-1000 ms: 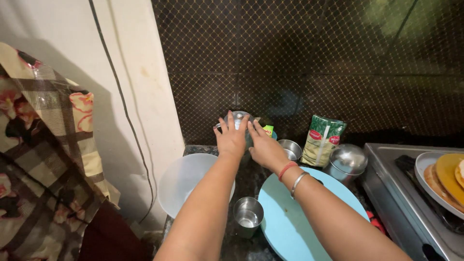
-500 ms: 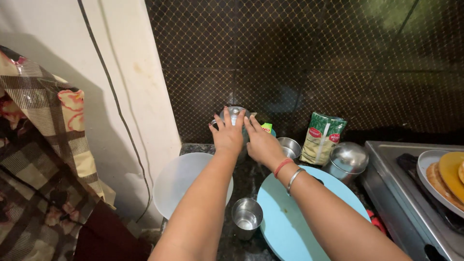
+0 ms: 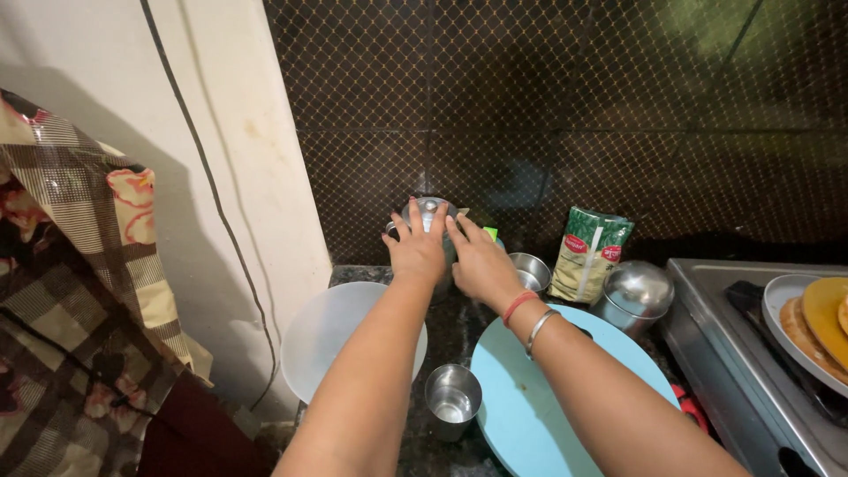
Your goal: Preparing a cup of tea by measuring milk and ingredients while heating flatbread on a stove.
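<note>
Both hands reach to the back of the dark, speckled stone table (image 3: 459,331), where a rounded steel pot (image 3: 427,212) with a knobbed lid stands against the brown diamond-patterned wall tiles (image 3: 565,115). The left hand (image 3: 417,249) lies spread over the pot's front with fingers splayed, its grip flat against the metal rather than curled shut; the right hand (image 3: 477,262) presses against the pot's right side, fingers stretched and together, likewise unclosed. Most of the pot is hidden behind the two hands, so only its shiny top and knob show. The right wrist carries two bangles (image 3: 528,316), one red and one silvery. Steel vessels count four in all: the pot, a small open cup (image 3: 532,270) just right of the right hand, a polished domed lidded container (image 3: 636,296), and a plain tumbler (image 3: 453,402) standing between the forearms. Two round flat pieces lie on the table: a pale translucent plastic lid (image 3: 327,340) on the left, partly covered by the left forearm, and a smooth light-blue board (image 3: 521,415), cut off at the bottom edge. One green glossy packet (image 3: 590,254) stands upright against the tiles. At the right edge sits a steel stove (image 3: 742,353) carrying a plate (image 3: 782,305) of flatbreads, cut off by the frame. A checked, flowered cloth (image 3: 79,291) hangs at the left.
</note>
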